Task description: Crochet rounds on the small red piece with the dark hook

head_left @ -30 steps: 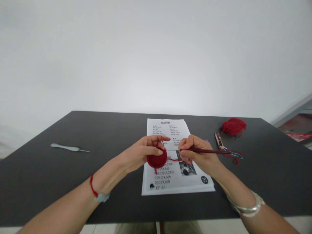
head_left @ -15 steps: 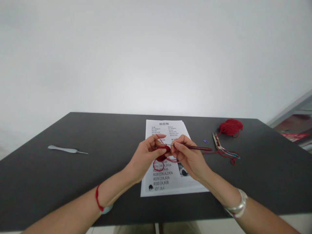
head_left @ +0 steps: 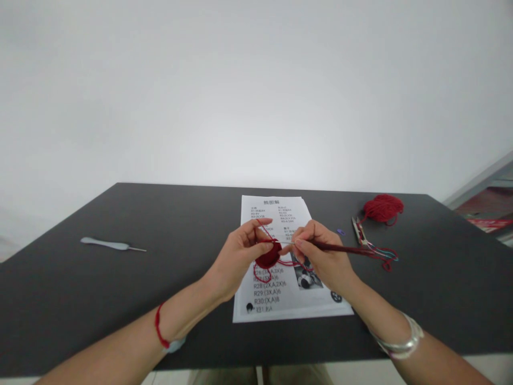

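1. Logging head view: the left hand (head_left: 238, 262) grips a crocheted red disc (head_left: 267, 258), which lies near the centre of the view, above the printed pattern sheet (head_left: 276, 208). Its left fingers (head_left: 256, 230) curl narrowly around the disc's edge, with a strand of red yarn (head_left: 261, 225) running up past them.
2. Right hand (head_left: 324, 254) holds a dark-handled crochet hook (head_left: 340, 247) pencil-style, its fingers (head_left: 304, 236) pinched narrowly on the shaft. Handle points toward 3 o'clock; tip points toward 9 o'clock, just beside the disc.
3. Change noted: the hands stand slightly further apart than in the frame half a second earlier, and the hook tip no longer overlaps the disc. Any loop on the hook is too small to tell.
4. Surface (head_left: 80, 299): dark. From the disc, a ball of red yarn (head_left: 383, 208) and thread snips (head_left: 359, 231) lie toward 2 o'clock, a purple stitch marker (head_left: 341, 231) nearer, and a pale-handled crochet hook (head_left: 110, 245) well apart at 9 o'clock.
5. Room: a plain pale wall (head_left: 256, 96) rises beyond the surface at 12 o'clock.
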Available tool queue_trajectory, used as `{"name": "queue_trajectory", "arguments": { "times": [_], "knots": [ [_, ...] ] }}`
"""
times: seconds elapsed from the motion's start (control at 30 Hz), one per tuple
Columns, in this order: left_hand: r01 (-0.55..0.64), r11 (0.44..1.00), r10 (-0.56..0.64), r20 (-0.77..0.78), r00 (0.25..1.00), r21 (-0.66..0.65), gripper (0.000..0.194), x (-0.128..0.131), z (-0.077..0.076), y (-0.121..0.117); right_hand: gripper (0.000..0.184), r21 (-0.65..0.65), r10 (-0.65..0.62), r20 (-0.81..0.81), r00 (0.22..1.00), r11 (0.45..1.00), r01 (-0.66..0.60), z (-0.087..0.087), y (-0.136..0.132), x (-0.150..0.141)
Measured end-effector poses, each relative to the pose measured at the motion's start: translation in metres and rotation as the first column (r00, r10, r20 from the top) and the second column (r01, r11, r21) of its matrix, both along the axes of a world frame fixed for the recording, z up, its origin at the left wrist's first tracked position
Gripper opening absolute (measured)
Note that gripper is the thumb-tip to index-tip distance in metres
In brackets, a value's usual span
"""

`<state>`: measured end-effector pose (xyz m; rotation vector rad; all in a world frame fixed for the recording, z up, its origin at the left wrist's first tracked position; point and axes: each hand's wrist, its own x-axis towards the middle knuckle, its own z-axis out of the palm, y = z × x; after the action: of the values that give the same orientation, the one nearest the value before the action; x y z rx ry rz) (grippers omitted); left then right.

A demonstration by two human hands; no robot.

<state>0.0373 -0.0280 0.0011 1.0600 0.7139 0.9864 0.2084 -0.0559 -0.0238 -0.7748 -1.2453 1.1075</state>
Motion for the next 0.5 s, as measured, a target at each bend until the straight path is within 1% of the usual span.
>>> {"name": "queue_trajectory", "arguments": {
  "times": [0.13, 0.2, 0.27, 0.3, 0.33, 0.4, 0.47, 0.5],
  "knots": [
    [-0.006, 1.0, 0.007, -0.029, 1.0, 0.023, 0.04, 0.0, 0.0, 0.0, 0.015, 0.041, -0.066, 0.086, 0.994, 0.997, 0.063, 0.002, -0.004, -0.003],
    [-0.029, 0.999, 0.031, -0.063, 0.998, 0.045, 0.04, 0.0, 0.001, -0.001, 0.015, 0.075, -0.127, 0.182, 0.975, 0.991, 0.115, 0.005, -0.006, -0.005],
    [-0.066, 0.995, 0.074, -0.102, 0.992, 0.077, 0.038, 0.001, 0.001, -0.002, 0.014, 0.146, -0.206, 0.315, 0.926, 0.975, 0.167, 0.006, -0.01, -0.007],
    [-0.086, 0.992, 0.097, -0.119, 0.988, 0.096, 0.037, 0.001, 0.001, -0.003, 0.014, 0.203, -0.254, 0.384, 0.888, 0.961, 0.187, 0.006, -0.011, -0.008],
    [-0.104, 0.988, 0.119, -0.135, 0.984, 0.112, 0.037, 0.002, 0.0, -0.003, 0.014, 0.28, -0.307, 0.439, 0.844, 0.94, 0.196, 0.006, -0.012, -0.01],
    [-0.127, 0.983, 0.148, -0.162, 0.976, 0.133, 0.037, 0.003, -0.002, -0.005, 0.015, 0.452, -0.413, 0.504, 0.759, 0.875, 0.176, 0.003, -0.014, -0.012],
    [-0.14, 0.981, 0.164, -0.185, 0.969, 0.136, 0.038, 0.004, -0.004, -0.005, 0.017, 0.574, -0.482, 0.513, 0.71, 0.808, 0.133, -0.001, -0.015, -0.014],
    [-0.143, 0.981, 0.167, -0.193, 0.967, 0.131, 0.039, 0.004, -0.004, -0.005, 0.017, 0.607, -0.497, 0.513, 0.7, 0.787, 0.113, -0.004, -0.014, -0.015]
  ]
}}
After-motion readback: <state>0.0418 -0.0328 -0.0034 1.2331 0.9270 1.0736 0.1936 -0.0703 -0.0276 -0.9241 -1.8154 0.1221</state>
